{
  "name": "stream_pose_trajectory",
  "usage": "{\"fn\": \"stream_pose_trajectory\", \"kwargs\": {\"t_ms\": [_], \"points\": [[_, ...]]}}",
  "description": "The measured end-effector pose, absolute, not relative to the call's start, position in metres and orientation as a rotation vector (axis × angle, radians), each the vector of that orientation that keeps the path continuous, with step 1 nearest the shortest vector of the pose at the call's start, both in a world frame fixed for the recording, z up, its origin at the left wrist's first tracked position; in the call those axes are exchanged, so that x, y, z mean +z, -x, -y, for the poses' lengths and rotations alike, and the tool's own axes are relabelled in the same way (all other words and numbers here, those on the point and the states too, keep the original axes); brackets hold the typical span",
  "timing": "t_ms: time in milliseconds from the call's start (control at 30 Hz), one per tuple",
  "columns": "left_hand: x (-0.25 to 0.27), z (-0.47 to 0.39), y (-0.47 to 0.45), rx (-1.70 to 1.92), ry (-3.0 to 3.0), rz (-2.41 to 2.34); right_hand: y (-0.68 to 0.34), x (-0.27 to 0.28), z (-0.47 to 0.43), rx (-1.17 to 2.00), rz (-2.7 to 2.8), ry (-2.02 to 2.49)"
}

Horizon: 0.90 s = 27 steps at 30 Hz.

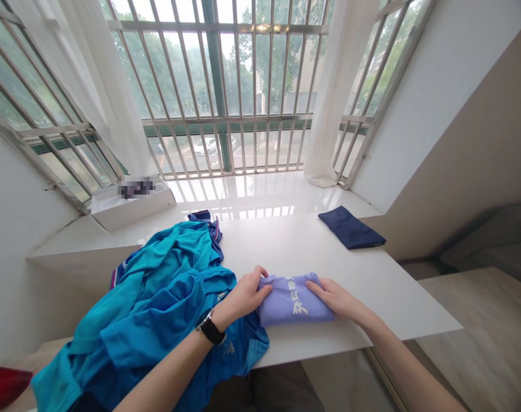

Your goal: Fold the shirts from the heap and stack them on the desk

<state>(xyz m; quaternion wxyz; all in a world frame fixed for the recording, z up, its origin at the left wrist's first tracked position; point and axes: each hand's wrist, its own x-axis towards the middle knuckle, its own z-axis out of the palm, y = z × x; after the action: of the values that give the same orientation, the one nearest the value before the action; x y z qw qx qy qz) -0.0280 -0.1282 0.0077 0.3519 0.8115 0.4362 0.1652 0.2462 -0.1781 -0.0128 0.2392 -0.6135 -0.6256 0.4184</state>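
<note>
A lavender shirt (280,306) with white lettering lies folded into a compact bundle near the front edge of the white table. My left hand (248,290), with a black watch on its wrist, grips the bundle's left end between thumb and fingers. At the opposite end, my right hand (335,296) holds the cloth with its thumb on top; some of its fingers are hidden behind the fabric. Left of the bundle, under my left forearm, spreads a loose heap of blue and teal garments (157,292).
A folded navy garment (350,228) rests at the right of the white table (260,240). On the window ledge at the left stands a white box (131,206). White curtains (329,114) hang before a barred window. Something red (5,386) shows at the lower left.
</note>
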Motion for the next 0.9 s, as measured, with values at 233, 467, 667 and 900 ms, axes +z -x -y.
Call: {"fn": "stream_pose_trajectory", "kwargs": {"t_ms": [233,467,667,900], "points": [[0.002,0.121,0.03,0.426,-2.052,-1.165,-0.241,-0.013,0.18,0.985,1.724,1.793],[0.005,0.103,0.026,0.416,-2.283,-1.019,-0.234,-0.016,0.177,0.786,1.735,1.849],[0.008,0.042,0.022,0.264,-2.379,-1.035,-0.223,-0.009,0.127,0.495,1.827,2.046],[-0.007,0.007,0.027,0.45,-2.274,-1.049,-0.191,-0.002,0.058,0.089,1.914,2.045]]}}
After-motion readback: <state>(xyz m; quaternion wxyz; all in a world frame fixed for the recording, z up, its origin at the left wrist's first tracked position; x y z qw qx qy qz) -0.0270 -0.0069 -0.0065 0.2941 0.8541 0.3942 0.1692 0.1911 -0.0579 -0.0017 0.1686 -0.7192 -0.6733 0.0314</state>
